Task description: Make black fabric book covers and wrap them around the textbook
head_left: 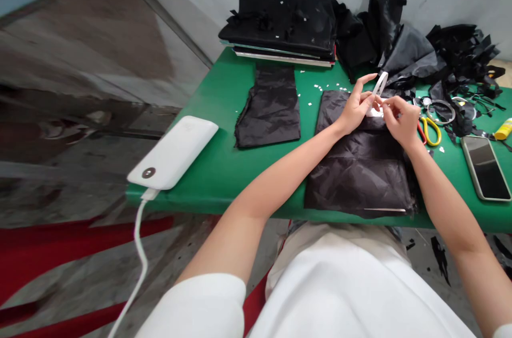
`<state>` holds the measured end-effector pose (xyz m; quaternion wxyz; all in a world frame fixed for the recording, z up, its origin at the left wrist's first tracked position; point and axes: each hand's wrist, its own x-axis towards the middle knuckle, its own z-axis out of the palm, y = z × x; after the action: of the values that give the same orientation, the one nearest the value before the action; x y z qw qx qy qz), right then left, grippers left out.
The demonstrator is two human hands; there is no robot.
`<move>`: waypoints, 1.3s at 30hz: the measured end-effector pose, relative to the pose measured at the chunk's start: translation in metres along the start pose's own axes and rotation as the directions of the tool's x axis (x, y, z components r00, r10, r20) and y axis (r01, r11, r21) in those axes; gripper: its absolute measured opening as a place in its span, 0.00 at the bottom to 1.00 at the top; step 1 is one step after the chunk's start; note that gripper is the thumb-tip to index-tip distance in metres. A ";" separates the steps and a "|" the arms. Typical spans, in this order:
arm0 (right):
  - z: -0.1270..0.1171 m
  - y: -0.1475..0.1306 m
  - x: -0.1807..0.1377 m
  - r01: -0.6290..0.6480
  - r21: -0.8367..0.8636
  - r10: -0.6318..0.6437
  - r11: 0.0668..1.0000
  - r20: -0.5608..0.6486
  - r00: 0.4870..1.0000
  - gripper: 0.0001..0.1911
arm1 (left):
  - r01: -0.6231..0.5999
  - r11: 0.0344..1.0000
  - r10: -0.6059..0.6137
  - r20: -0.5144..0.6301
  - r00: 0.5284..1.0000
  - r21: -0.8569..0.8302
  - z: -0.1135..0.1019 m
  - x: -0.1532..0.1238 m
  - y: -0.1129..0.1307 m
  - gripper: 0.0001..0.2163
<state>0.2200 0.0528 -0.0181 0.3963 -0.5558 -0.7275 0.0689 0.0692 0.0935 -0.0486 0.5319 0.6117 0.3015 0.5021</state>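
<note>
My left hand (pixel 357 106) holds a narrow roll of white tape (pixel 382 83) on edge, with thumb and fingers closed around its lower part. Beside it, my right hand (pixel 403 119) is closed in a pinch, the fingertips of both hands almost meeting. What the right fingertips grip is too small to make out. A white patch (pixel 375 112) shows just below the fingers. Under both hands lies a folded black fabric piece (pixel 356 183), flat near the table's front edge. Red-and-yellow-handled scissors (pixel 432 133) rest right of my right hand.
On the green table (pixel 216 162) lie a white power bank (pixel 174 151) with a cable, another black fabric piece (pixel 276 109), and a phone (pixel 487 167). Behind are a black fabric stack (pixel 280 23) and crumpled black fabric (pixel 412 50). Tape rings (pixel 441 112) and small white scraps lie about.
</note>
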 end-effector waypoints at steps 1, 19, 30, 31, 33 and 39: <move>-0.004 0.000 0.002 -0.014 -0.020 0.014 1.000 -0.006 1.000 0.11 | -0.021 1.000 0.021 0.010 1.000 0.002 0.000 0.000 0.001 0.22; -0.057 0.050 0.004 -0.345 -0.774 0.669 0.531 0.133 0.731 0.30 | -0.001 0.998 0.004 -0.035 0.999 0.070 0.001 0.000 0.001 0.21; -0.067 0.051 0.009 -0.485 -0.603 0.553 0.634 -0.085 0.829 0.08 | -0.015 0.999 0.015 -0.007 1.000 0.050 0.000 0.000 -0.002 0.21; -0.066 0.046 0.011 -0.487 -0.599 0.544 0.636 -0.100 0.833 0.08 | -0.015 0.999 0.015 -0.004 1.000 0.050 0.000 0.000 -0.002 0.20; -0.064 0.035 0.014 -0.490 -0.562 0.525 0.666 -0.114 0.843 0.09 | -0.006 0.999 0.006 0.001 1.000 0.052 0.000 0.000 0.000 0.20; -0.049 0.017 0.016 -0.451 -0.396 0.464 0.800 -0.070 0.883 0.20 | 0.024 0.999 -0.026 0.050 0.998 0.034 0.000 -0.001 0.002 0.19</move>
<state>0.2643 0.0558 0.0138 0.2341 -0.7827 -0.5763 0.0204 0.0683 0.0919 -0.0470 0.5353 0.6291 0.3041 0.4747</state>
